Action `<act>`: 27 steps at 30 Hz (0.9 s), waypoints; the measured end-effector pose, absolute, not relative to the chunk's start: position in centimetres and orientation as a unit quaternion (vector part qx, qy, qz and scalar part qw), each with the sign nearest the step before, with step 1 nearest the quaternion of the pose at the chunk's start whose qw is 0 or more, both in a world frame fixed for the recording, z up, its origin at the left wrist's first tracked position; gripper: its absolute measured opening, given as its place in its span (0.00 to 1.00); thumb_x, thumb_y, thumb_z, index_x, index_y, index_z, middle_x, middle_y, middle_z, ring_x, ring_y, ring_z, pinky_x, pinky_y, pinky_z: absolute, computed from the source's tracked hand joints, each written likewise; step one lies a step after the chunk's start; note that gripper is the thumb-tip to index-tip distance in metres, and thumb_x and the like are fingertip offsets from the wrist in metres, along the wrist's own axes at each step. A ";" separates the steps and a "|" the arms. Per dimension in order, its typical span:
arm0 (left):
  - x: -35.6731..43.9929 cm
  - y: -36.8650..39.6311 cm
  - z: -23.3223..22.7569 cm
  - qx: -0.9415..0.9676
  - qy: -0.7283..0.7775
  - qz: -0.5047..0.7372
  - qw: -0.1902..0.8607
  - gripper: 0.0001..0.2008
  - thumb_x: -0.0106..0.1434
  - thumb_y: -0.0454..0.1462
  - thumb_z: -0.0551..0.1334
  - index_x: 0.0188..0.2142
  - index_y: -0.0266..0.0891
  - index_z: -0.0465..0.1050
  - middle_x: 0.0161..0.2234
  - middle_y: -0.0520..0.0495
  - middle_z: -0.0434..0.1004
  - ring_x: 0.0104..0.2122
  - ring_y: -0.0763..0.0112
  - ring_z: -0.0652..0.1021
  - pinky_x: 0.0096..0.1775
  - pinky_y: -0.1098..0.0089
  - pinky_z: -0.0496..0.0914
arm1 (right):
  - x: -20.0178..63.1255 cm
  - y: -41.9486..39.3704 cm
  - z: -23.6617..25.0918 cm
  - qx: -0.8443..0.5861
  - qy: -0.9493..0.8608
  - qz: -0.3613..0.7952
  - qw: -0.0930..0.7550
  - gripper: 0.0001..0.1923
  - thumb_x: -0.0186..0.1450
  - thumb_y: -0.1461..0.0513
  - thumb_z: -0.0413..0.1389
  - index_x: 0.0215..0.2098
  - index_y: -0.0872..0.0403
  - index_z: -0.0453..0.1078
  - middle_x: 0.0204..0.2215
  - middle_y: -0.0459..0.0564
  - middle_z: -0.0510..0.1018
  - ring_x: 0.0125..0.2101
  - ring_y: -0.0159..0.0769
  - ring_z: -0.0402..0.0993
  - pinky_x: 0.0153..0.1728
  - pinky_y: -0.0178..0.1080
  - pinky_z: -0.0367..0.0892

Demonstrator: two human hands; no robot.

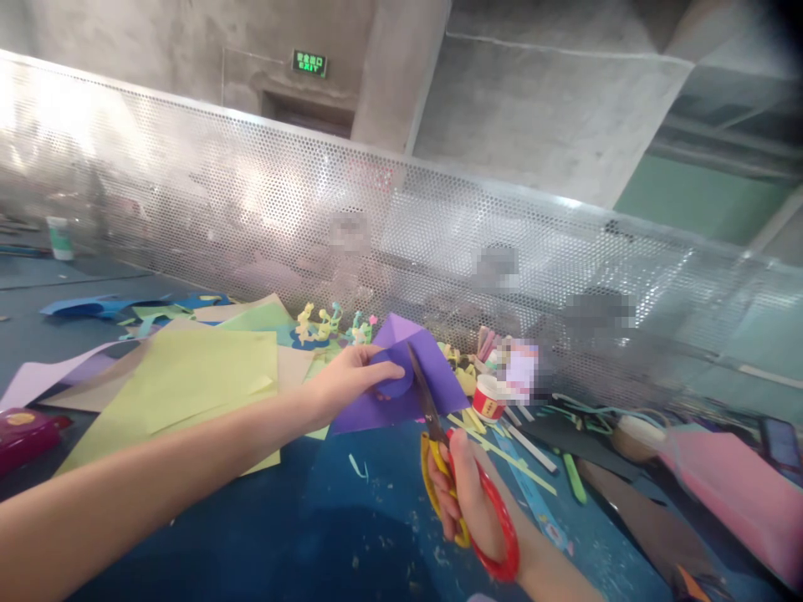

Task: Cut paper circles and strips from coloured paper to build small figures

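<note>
On the cluttered blue table [282, 518], left hand [342, 385] is pinching purple paper [432, 372] while right hand [467, 497], fingers curled through scissors [452, 460], is cutting mid-curve; turning the sheet seems needed next.

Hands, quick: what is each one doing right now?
Left hand: closed on the purple paper, pinching its edge.
Right hand: closed through the handles of the scissors, blades in the purple paper.

Strong glare washes the perforated metal screen [188, 184] at upper left. The desk [326, 518] stays dim and bluish. Motion blur softens everything; edges bow and darken at the top right corner.
</note>
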State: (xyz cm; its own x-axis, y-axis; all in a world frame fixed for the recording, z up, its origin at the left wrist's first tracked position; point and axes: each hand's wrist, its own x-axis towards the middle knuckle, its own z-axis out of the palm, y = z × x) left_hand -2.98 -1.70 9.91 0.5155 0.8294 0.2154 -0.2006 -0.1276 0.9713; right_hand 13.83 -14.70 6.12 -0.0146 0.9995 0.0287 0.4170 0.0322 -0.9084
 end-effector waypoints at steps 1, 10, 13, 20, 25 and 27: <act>-3.0 -1.7 9.9 0.621 0.255 0.421 0.611 0.07 0.54 0.38 0.62 0.27 0.34 0.72 0.23 0.51 0.70 0.22 0.78 0.68 0.28 0.74 0.62 | 13.6 -13.6 6.7 -0.579 -0.605 0.389 0.384 0.29 0.62 0.41 0.34 0.16 0.50 0.56 0.10 0.42 0.55 0.11 0.31 0.59 0.15 0.36 0.55; -3.6 -0.6 10.1 0.630 0.278 0.444 0.573 0.09 0.53 0.40 0.63 0.27 0.35 0.74 0.24 0.50 0.72 0.24 0.76 0.71 0.31 0.73 0.66 | 13.9 -11.9 7.1 -0.558 -0.583 0.442 0.391 0.29 0.60 0.39 0.35 0.17 0.51 0.53 0.10 0.39 0.52 0.10 0.28 0.55 0.14 0.34 0.51; -3.8 -0.2 10.2 0.647 0.271 0.425 0.573 0.08 0.54 0.39 0.63 0.27 0.34 0.74 0.25 0.49 0.74 0.24 0.76 0.71 0.31 0.73 0.67 | 13.8 -12.1 7.5 -0.548 -0.598 0.441 0.385 0.29 0.61 0.39 0.36 0.16 0.51 0.53 0.10 0.40 0.55 0.12 0.30 0.60 0.16 0.35 0.56; -4.0 -0.5 10.3 0.725 0.290 0.344 0.522 0.09 0.55 0.40 0.60 0.28 0.35 0.72 0.21 0.51 0.73 0.21 0.75 0.73 0.27 0.73 0.69 | 13.3 -12.2 8.3 -0.552 -0.603 0.443 0.368 0.28 0.60 0.39 0.39 0.16 0.51 0.53 0.18 0.49 0.71 0.24 0.36 0.71 0.29 0.38 0.67; -4.0 -0.8 10.5 0.757 0.306 0.310 0.487 0.08 0.54 0.39 0.60 0.25 0.35 0.71 0.21 0.51 0.72 0.22 0.72 0.74 0.26 0.73 0.70 | 13.3 -11.9 7.9 -0.556 -0.585 0.462 0.367 0.29 0.59 0.38 0.37 0.16 0.51 0.52 0.22 0.52 0.75 0.26 0.37 0.73 0.31 0.39 0.68; -3.9 -0.8 10.5 0.761 0.311 0.308 0.478 0.08 0.54 0.39 0.60 0.25 0.35 0.70 0.20 0.51 0.72 0.22 0.72 0.75 0.25 0.74 0.70 | 13.3 -11.9 7.7 -0.555 -0.595 0.455 0.362 0.29 0.60 0.39 0.36 0.16 0.51 0.51 0.22 0.52 0.75 0.26 0.37 0.73 0.32 0.39 0.69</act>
State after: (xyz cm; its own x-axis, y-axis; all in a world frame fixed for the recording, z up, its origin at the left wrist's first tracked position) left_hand -3.95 -0.77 10.54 0.6158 0.7688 0.1722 0.1797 -0.3499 0.9194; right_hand 13.29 -11.86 7.67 -0.1214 0.9899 -0.0735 0.3305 -0.0295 -0.9433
